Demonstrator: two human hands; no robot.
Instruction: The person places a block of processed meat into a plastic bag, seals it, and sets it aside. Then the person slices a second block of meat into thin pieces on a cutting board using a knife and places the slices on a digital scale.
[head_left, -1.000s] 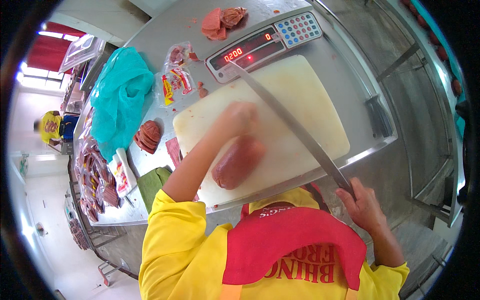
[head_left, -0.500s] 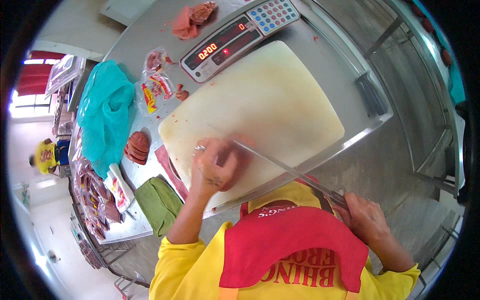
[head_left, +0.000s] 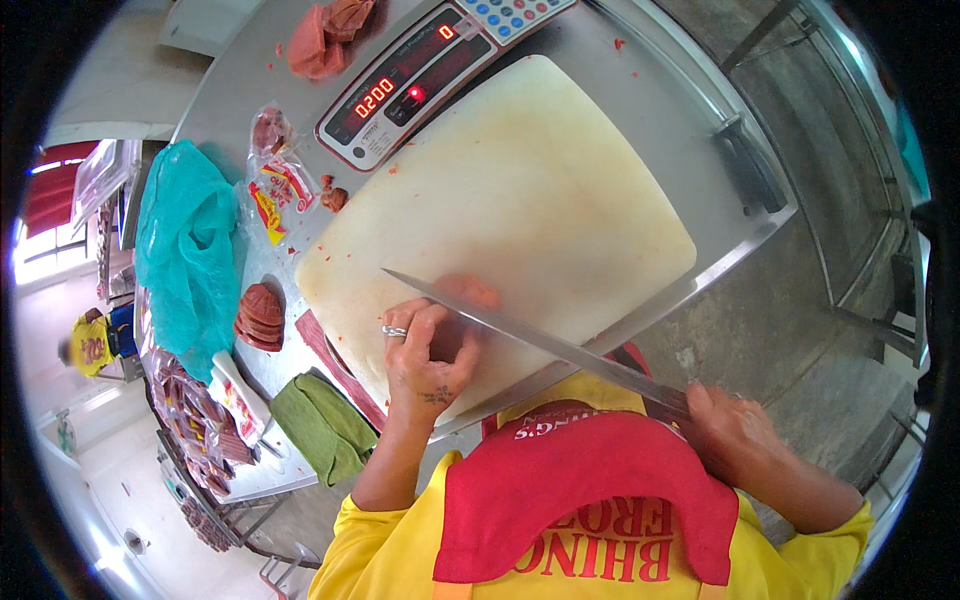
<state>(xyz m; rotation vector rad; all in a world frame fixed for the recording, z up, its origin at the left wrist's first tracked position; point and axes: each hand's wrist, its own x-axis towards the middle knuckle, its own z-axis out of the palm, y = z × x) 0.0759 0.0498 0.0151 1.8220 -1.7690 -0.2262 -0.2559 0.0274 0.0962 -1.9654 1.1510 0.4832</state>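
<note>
I see the left hand curled over a reddish piece of meat at the board's 6 o'clock edge, fingers closed to pin it against the cut. The right hand grips the handle of a long knife, its blade laid across the meat with the tip toward 10 o'clock. At 12 o'clock a scale stands on the bench; sliced rounds are stacked at 9 o'clock.

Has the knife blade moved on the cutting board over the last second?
Yes. The knife swung from high across the cutting board down to its near edge.
</note>
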